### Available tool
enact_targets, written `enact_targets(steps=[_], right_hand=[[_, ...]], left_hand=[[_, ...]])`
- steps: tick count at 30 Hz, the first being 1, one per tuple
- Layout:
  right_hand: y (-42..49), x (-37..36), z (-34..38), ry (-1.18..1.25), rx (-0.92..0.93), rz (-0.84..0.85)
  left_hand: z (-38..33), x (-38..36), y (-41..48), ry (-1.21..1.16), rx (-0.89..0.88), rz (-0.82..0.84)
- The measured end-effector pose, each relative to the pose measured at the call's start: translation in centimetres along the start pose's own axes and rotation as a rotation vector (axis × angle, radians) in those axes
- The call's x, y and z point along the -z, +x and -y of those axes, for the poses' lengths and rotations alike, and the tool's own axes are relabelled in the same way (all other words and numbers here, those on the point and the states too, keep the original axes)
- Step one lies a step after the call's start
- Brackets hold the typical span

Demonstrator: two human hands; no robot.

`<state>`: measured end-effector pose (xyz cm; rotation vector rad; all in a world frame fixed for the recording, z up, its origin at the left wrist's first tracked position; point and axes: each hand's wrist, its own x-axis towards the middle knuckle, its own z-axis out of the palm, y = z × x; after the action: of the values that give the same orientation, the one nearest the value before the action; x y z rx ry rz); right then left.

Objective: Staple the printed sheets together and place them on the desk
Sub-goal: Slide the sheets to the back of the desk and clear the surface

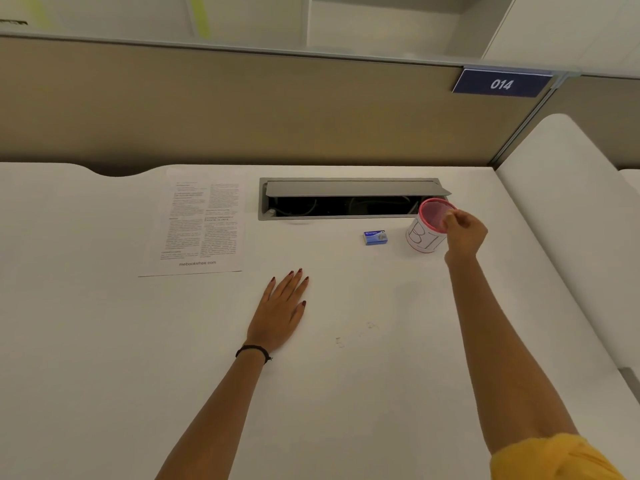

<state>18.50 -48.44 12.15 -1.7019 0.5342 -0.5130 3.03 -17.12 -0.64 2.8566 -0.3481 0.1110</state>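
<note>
The printed sheets lie flat on the white desk at the back left, text facing me. My left hand rests palm down on the desk, fingers together, just right of the sheets' lower corner and not touching them. My right hand reaches to a pink-rimmed white cup at the back right, its fingers pinched at the cup's rim. A small blue staple box lies left of the cup. No stapler is visible.
An open grey cable hatch with dark cables inside sits at the desk's back edge. A beige partition rises behind, with a blue "014" sign. A white side panel borders the desk on the right.
</note>
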Motion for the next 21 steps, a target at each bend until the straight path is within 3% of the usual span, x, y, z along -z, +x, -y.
enact_targets(steps=[10,14,16,21], right_hand=[[1.7,-0.9,0.9,-0.262,0.048,-0.063],[-0.3,0.0,1.1,-0.250,0.233,-0.038],[-1.7,0.7,0.4,-0.230,0.299,-0.008],[-6.3,3.0,-3.6,-0.209,0.246,0.212]], left_hand=[[-0.1,0.3,0.0,-0.037,0.002,-0.005],[-0.2,0.4,-0.1,-0.034,0.010,-0.004],[-0.3,0.5,-0.2,-0.024,0.017,0.002],[-0.6,0.7,-1.5,-0.028,0.041,0.011]])
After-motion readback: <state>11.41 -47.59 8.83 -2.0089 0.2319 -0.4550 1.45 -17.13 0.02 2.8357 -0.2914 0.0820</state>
